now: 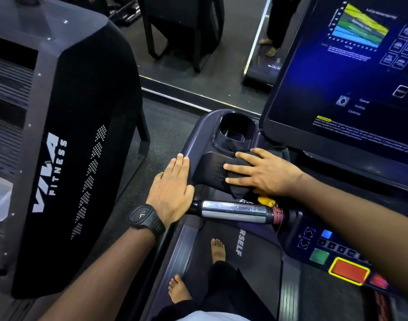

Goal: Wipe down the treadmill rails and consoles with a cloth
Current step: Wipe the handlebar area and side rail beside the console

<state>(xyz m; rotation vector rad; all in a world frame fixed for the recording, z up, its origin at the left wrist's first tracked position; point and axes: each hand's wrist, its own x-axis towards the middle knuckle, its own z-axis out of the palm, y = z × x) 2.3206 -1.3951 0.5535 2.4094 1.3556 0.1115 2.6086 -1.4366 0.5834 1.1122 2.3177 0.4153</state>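
I stand on a treadmill facing its console (199,133). My right hand (261,173) lies flat with straight fingers on a dark cloth (239,189), pressing it onto the console's left tray below the cup holder (236,129). My left hand (173,188), with a black watch on the wrist, rests flat with straight fingers on the console's left edge, beside the chrome grip of the handlebar (233,212). The lit touchscreen (351,72) rises at the upper right.
A neighbouring black machine marked VIVA FITNESS (66,144) stands close on the left. Control buttons and a red stop button (348,273) sit at the lower right. My bare feet (218,250) are on the belt below. A mirror and a floor strip lie ahead.
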